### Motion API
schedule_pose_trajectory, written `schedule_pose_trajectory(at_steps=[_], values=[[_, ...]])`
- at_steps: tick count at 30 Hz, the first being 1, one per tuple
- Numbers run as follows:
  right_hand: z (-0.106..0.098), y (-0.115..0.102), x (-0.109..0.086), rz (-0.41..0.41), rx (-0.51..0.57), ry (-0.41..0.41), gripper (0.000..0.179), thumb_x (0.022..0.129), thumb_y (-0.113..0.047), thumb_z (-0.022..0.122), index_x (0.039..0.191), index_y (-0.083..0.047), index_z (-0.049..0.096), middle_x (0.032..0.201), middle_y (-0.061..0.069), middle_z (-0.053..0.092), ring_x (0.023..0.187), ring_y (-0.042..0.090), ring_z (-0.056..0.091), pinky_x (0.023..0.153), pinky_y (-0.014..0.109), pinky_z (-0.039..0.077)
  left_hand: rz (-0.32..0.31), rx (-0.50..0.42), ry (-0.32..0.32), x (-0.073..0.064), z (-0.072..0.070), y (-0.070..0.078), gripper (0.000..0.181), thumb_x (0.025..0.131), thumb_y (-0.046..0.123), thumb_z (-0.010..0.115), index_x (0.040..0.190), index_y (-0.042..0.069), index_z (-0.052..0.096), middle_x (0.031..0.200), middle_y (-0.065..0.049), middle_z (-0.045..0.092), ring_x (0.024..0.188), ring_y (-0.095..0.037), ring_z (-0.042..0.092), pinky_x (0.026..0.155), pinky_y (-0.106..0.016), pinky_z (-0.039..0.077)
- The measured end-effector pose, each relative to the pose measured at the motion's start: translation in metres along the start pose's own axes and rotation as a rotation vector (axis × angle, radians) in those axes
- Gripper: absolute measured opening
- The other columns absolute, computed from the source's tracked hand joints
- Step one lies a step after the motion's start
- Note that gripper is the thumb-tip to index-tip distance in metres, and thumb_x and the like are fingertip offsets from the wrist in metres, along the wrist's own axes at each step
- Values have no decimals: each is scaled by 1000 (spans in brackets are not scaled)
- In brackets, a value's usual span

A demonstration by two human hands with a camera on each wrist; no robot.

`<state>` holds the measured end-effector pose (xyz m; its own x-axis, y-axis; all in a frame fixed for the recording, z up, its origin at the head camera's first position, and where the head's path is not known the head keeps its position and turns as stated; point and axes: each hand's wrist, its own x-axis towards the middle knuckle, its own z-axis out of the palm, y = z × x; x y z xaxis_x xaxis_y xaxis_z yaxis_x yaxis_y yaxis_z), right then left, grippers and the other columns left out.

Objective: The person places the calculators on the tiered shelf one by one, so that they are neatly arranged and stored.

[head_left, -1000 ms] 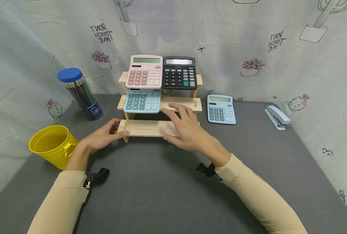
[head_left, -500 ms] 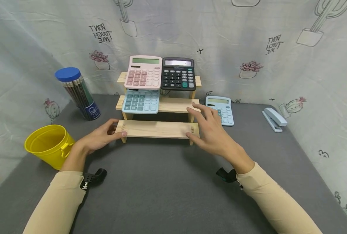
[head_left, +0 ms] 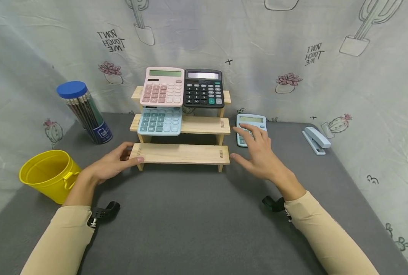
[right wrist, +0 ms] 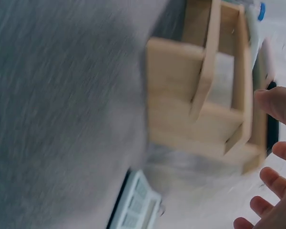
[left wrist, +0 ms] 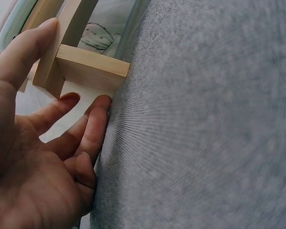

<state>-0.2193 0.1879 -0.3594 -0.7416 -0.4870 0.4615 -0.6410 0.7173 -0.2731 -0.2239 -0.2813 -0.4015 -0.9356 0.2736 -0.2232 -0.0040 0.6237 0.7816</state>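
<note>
A three-tier wooden display rack (head_left: pixel 181 154) stands at the middle of the table. My left hand (head_left: pixel 107 166) holds the left end of its lowest shelf, thumb over the top, fingers round the end. The left wrist view shows the thumb on the shelf's wood (left wrist: pixel 50 71). My right hand (head_left: pixel 260 154) hovers to the right of the rack, fingers spread, holding nothing. It partly covers a light blue calculator (head_left: pixel 252 119) on the table. A pink calculator (head_left: pixel 162 88) and a black calculator (head_left: pixel 204 88) lean on the top tier. Another blue calculator (head_left: pixel 160 122) leans on the middle tier, left side.
A yellow bucket (head_left: pixel 50 175) stands by my left forearm. Behind it is a blue-lidded tub of pencils (head_left: pixel 85 110). A light blue stapler (head_left: pixel 316 140) lies at the far right. A patterned curtain (head_left: pixel 245 34) hangs behind the grey table (head_left: pixel 190 221).
My right hand has moved right, from over the lowest shelf to beside the rack, in front of the blue calculator. My left hand stays at the shelf's left end. The view has shifted slightly.
</note>
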Motion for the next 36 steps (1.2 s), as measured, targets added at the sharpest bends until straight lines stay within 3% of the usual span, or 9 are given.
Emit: schedule_pose_trajectory(at_steps=[15, 24, 36], values=[[1, 54, 6, 151, 6, -41, 73, 94, -27, 75, 155, -9, 38, 157, 22, 29, 136, 54, 24, 95, 70, 25, 7, -34, 4, 1, 5, -1, 89, 98, 55, 65, 159, 7, 21, 153, -26, 39, 137, -42, 42, 112, -62, 34], [9, 67, 21, 275, -15, -105, 77, 95, -37, 72, 158, -14, 35, 159, 21, 29, 139, 52, 24, 97, 68, 26, -16, -35, -3, 6, 7, -2, 92, 96, 59, 65, 159, 9, 22, 155, -25, 39, 139, -42, 42, 113, -63, 33], [26, 81, 40, 418, 11, -132, 84, 94, -48, 70, 160, -15, 31, 162, 21, 24, 142, 51, 22, 102, 71, 23, 19, -26, -3, 1, -1, -1, 88, 99, 52, 64, 159, 6, 20, 154, -26, 39, 138, -43, 41, 113, -63, 34]])
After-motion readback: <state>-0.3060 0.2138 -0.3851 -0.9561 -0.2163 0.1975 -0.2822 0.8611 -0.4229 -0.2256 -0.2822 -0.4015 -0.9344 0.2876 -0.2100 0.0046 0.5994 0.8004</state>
